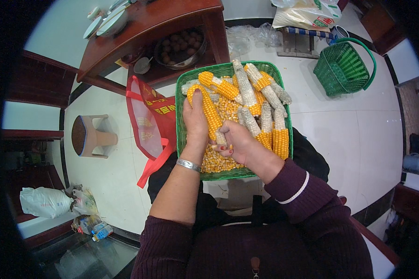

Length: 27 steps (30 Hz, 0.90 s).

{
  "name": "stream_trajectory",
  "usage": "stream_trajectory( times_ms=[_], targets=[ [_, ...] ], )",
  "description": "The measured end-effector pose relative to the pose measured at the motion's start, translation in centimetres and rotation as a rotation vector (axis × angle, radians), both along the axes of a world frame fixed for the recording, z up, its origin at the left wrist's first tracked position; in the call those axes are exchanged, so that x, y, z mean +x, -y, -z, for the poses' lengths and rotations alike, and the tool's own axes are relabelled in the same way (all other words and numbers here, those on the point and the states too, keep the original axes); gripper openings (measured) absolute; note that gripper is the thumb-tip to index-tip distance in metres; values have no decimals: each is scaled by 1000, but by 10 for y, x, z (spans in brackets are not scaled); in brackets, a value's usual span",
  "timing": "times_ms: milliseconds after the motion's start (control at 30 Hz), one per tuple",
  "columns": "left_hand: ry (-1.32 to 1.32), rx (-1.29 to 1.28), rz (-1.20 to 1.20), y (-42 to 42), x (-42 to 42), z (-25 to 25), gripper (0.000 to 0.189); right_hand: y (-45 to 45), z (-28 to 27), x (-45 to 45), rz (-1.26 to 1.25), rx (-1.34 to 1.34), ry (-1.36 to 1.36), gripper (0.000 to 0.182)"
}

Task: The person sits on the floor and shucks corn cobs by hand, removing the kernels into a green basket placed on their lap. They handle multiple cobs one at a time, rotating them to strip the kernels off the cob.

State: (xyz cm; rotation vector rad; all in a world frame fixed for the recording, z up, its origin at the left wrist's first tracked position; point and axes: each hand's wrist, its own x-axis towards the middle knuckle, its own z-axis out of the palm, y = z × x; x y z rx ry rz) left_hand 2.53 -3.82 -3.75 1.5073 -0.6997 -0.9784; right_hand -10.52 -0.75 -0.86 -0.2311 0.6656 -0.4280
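Note:
A yellow corn cob (211, 113) lies between my two hands above a green woven basket (230, 175). My left hand (196, 120) grips its upper length, thumb along the kernels. At its lower end, where the cob is stripped pale, my right hand (238, 139) presses with thumb and curled fingers. Loose corn kernels (218, 161) cover the basket's floor beneath. Several partly shelled cobs (246, 87) lean in the basket's far and right side, some bare over much of their length. One cob at the right (280, 141) keeps its kernels on the lower half.
A red bag (157, 108) stands open against the basket's left side. Ahead is a wooden table (167, 17) with bowls on top and a metal basin (179, 64) below. An empty green handled basket (338, 73) sits right, a plastic stool (97, 136) left. Bottles (103, 232) lie lower left.

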Motion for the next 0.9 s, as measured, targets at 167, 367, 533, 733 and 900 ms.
stream_trajectory(
  times_ms=[167,367,533,733,900],
  targets=[
    [-501,34,-12,-1,-1,-23,40,5,-2,-4,-4,-23,88,34],
    [-768,-24,49,-2,6,-35,42,6,-11,-3,-54,-132,132,39],
    [-770,-30,58,-3,3,-40,41,4,-13,-3,-64,-159,112,36],
    [-725,-59,74,-5,-1,-38,40,3,-9,-3,-51,-139,178,32],
    [-604,-5,20,-5,-7,-32,40,-1,-2,1,-13,-71,63,32]
  ],
)
